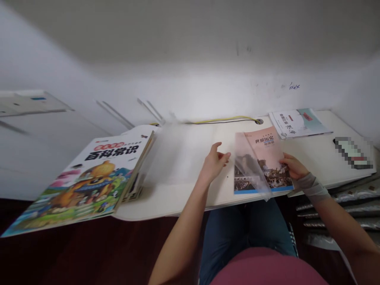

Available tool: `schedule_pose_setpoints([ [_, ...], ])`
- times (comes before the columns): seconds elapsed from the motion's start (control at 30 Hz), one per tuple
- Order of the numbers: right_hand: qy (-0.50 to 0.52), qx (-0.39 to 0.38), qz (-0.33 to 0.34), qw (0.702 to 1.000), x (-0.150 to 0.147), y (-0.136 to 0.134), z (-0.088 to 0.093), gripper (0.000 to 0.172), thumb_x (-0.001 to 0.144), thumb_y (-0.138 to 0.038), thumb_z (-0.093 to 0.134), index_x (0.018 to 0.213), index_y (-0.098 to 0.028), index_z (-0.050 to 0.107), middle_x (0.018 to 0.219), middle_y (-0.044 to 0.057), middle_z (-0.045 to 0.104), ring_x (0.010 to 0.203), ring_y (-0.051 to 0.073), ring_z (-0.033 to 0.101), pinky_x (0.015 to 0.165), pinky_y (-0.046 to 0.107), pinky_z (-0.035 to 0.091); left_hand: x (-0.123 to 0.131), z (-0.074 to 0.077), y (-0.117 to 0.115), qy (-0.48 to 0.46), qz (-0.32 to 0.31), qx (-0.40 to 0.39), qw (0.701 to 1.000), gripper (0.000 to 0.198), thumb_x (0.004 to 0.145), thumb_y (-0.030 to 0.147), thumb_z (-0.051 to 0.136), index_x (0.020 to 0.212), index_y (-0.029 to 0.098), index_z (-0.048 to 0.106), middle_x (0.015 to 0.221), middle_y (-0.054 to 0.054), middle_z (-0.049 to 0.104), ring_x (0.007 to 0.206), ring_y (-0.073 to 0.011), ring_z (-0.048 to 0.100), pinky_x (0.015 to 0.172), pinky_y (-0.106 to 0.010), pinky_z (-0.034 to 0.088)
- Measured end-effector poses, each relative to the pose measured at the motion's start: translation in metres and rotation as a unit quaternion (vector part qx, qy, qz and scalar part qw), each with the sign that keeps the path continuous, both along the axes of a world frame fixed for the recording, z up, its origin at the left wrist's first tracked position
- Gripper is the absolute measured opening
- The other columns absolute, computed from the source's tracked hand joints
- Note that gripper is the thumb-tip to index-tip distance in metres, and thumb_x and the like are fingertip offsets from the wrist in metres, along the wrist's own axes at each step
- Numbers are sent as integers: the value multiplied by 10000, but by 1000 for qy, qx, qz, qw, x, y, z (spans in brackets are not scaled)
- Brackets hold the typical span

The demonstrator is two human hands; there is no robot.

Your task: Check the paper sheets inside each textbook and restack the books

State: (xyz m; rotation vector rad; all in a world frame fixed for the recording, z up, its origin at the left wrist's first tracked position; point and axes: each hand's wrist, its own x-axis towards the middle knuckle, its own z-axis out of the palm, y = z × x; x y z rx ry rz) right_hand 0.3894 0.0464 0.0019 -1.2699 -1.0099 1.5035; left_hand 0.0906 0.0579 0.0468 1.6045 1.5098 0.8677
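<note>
An atlas-style history book [274, 152] with a pink and brown cover lies on the white desk in front of me. A clear plastic sleeve [252, 166] covers its left part, with a slanting loose edge across the cover. At the book's right edge, my right hand [293, 166] is closed on it, the fingertips over the cover. My left hand [216, 160] hovers just left of the book with fingers curved and apart, holding nothing. Farther left, a large clear plastic sheet [175, 154] appears to lie on the desk.
A stack of books topped by a colourful encyclopedia [103, 170] overhangs the left end of the desk [166, 202]. Another book [299, 123] lies back right, near a pixelated device [353, 152]. A yellow cable [219, 120] runs along the wall into a hole.
</note>
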Motion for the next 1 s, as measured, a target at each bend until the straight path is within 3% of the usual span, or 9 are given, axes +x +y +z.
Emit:
schedule_pose_setpoints([
  [0.13, -268, 103, 7, 958, 11, 2, 0, 500, 673, -222, 474, 1149, -110, 584, 1067, 126, 676, 972, 272, 624, 828, 445, 508, 29, -13, -27, -86, -123, -110, 983, 759, 864, 492, 474, 1458, 163, 134, 688, -24, 644, 550, -162, 635, 532, -276, 516],
  [0.23, -529, 247, -38, 811, 0, -10, 5, 621, 765, -266, 486, 1347, -66, 405, 1406, 213, 413, 1302, 352, 365, 1020, 562, 337, 62, -25, -40, -130, -149, -110, 974, 865, 839, 490, 535, 1478, 200, 29, 774, -40, 657, 592, -161, 648, 571, -285, 533],
  [0.3, -621, 317, 2, 717, -17, -24, 10, 601, 833, -287, 464, 1393, -99, 352, 1475, 199, 305, 1368, 349, 242, 1051, 587, 268, 78, -28, -40, -165, -149, -105, 969, 908, 815, 461, 585, 1478, 208, 19, 823, -47, 654, 608, -153, 641, 594, -299, 544],
  [0.4, -628, 389, 144, 658, -47, -43, 15, 462, 917, -270, 359, 1370, -194, 411, 1448, 144, 381, 1342, 271, 328, 1051, 516, 313, 80, -20, -35, -228, -131, -79, 961, 840, 768, 378, 646, 1445, 200, 181, 992, -94, 627, 693, -150, 635, 616, -300, 556],
  [0.57, -617, 393, 165, 662, -48, -58, 5, 520, 934, -372, 374, 1426, -210, 325, 1430, 127, 415, 1321, 235, 366, 1049, 453, 341, -5, 7, -19, -184, -22, -19, 983, 756, 710, 286, 620, 1377, 237, 268, 981, -35, 566, 619, -112, 608, 567, -290, 546],
  [0.67, -674, 338, 119, 647, -18, -64, -12, 597, 912, -459, 405, 1429, -173, 319, 1375, 164, 473, 1284, 281, 412, 1032, 492, 339, -89, 8, -11, -23, 50, 4, 998, 775, 700, 330, 608, 1389, 237, 265, 984, -39, 547, 596, -125, 599, 550, -328, 547],
  [0.77, -706, 322, 128, 617, 7, -72, -25, 597, 908, -489, 393, 1410, -170, 352, 1395, 166, 450, 1292, 285, 402, 1026, 489, 334, -141, -2, -14, 229, 102, 24, 968, 638, 726, 272, 545, 1334, 154, 389, 1047, -125, 554, 644, -187, 618, 642, -444, 547],
  [0.9, -709, 315, 145, 614, 21, -74, -29, 582, 908, -498, 380, 1379, -156, 394, 1415, 164, 424, 1310, 266, 379, 1033, 440, 339, -114, -7, -39, 417, 121, 178, 883, 485, 807, 178, 458, 1284, 89, 457, 1280, -258, 457, 1134, -370, 514, 908, -577, 425],
  [1.0, -716, 278, 95, 633, 26, -67, -30, 676, 878, -561, 391, 1388, -119, 361, 1420, 206, 399, 1316, 296, 364, 1025, 468, 342, -45, -9, -58, 345, 65, 294, 889, 474, 876, 197, 403, 1344, 123, 388, 1396, -217, 387, 1320, -328, 347, 1012, -526, 378],
])
